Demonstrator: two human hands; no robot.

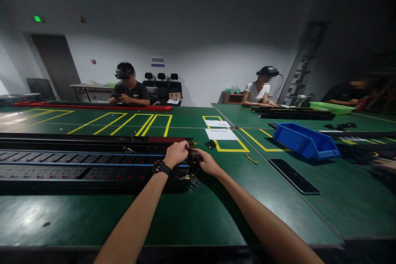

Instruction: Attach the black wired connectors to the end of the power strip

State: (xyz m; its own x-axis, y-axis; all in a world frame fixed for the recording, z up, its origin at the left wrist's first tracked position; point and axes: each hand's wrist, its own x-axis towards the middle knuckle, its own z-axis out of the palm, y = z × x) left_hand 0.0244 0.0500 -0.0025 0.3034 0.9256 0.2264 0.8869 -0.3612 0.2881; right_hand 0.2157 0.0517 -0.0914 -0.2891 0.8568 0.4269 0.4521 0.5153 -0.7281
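Long black rail-like bars (62, 172) with rows of red dots and blue edges lie side by side, their right ends under my hands. My left hand (176, 153), a watch (161, 167) on its wrist, has its fingers bent down over the bar ends. Close on the right, my right hand (208, 162) pinches at the same spot. A small dark part between the fingertips is too hidden to name. Thin wires with yellow tips (185, 177) stick out of the ends. Near them sits a small black bracket (194, 183), and another black bracket (210, 144) lies beyond.
On the green table (185, 222) lie paper sheets (221, 134), a short yellow wire (252, 159), a black phone-like slab (293, 176) and a blue bin (306, 141). Across it are a green tray (332, 108), black bars (292, 113) and several people; a hand (385, 165) shows at right.
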